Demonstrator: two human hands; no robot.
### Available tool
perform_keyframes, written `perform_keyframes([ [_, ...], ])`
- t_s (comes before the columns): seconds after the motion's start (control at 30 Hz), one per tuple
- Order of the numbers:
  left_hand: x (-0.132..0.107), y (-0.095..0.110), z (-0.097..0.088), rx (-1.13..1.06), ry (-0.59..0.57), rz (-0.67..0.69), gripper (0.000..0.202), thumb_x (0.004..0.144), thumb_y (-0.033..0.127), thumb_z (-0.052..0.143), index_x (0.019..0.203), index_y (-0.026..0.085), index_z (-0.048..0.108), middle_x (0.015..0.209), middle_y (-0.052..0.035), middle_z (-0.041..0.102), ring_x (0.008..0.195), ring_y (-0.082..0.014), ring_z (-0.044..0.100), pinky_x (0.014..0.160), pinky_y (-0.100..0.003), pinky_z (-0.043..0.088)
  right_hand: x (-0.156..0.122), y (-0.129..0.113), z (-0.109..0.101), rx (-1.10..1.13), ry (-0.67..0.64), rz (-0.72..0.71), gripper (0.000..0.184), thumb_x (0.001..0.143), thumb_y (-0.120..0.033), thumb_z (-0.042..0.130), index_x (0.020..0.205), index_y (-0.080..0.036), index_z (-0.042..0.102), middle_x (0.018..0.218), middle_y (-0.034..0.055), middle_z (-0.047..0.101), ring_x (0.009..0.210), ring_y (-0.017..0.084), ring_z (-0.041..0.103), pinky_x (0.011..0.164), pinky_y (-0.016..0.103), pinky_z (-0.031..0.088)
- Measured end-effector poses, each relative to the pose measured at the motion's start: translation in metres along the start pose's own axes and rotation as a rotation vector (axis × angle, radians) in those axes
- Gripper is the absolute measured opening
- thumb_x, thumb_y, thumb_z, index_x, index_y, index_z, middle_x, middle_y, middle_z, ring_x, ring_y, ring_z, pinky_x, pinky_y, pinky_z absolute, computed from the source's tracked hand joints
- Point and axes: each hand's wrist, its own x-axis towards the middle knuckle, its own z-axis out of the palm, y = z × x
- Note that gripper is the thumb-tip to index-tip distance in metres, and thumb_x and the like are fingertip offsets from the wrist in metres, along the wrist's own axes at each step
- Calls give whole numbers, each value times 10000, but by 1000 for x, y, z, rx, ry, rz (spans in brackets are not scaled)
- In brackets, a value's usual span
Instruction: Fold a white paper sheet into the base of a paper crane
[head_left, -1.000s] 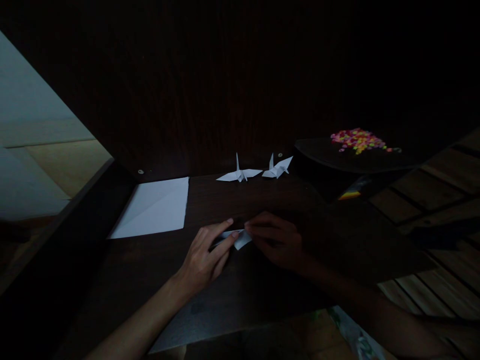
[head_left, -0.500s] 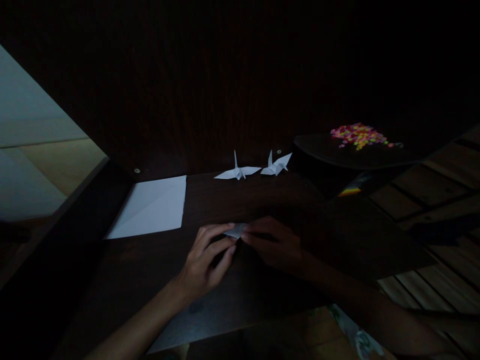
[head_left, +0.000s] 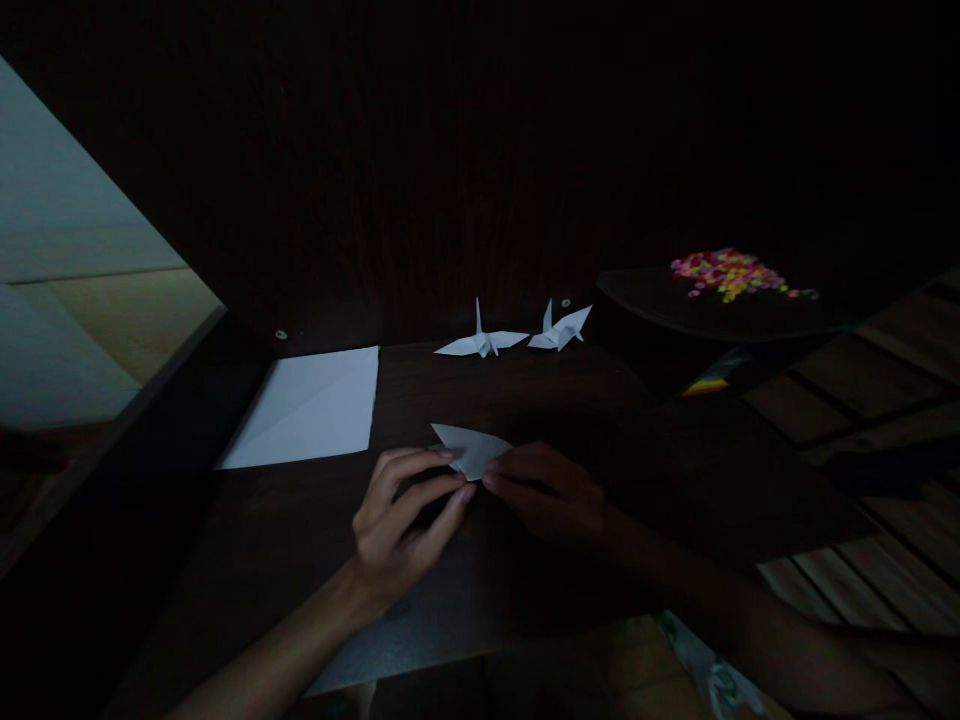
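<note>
Dark wood forms the dim table (head_left: 277,560) and the panel (head_left: 420,180) behind it. On the table, near its middle, lies a small piece of folded paper (head_left: 478,452), one point angled up to the left. The left hand (head_left: 405,515) grips its left side in the fingertips; the right hand (head_left: 555,490) pinches its right corner. Beyond stand two paper birds (head_left: 484,344), white paper (head_left: 311,410) lies to the left, and colourful bits (head_left: 735,273) are heaped on a dark ledge (head_left: 637,300) at right.
</note>
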Motion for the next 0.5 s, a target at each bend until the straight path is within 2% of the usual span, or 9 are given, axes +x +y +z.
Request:
perform_keyframes([
  [0.2, 0, 4, 1, -26, 10, -53, 186, 761, 73, 749, 909, 174, 699, 970, -37, 651, 862, -153, 644, 727, -291, 548, 4, -3, -5, 43, -44, -34, 312, 859, -27, 587, 1161, -88, 636, 960, 126, 716, 945, 187, 663, 775, 295, 600],
  [0.5, 0, 8, 4, -88, 12, -145, 192, 760, 63, 737, 912, 177, 703, 947, -34, 664, 849, -150, 657, 722, -282, 560, 2, -3, -13, 51, -128, -60, 330, 902, -52, 544, 1229, -60, 587, 1028, 150, 708, 1031, 212, 648, 833, 332, 597],
])
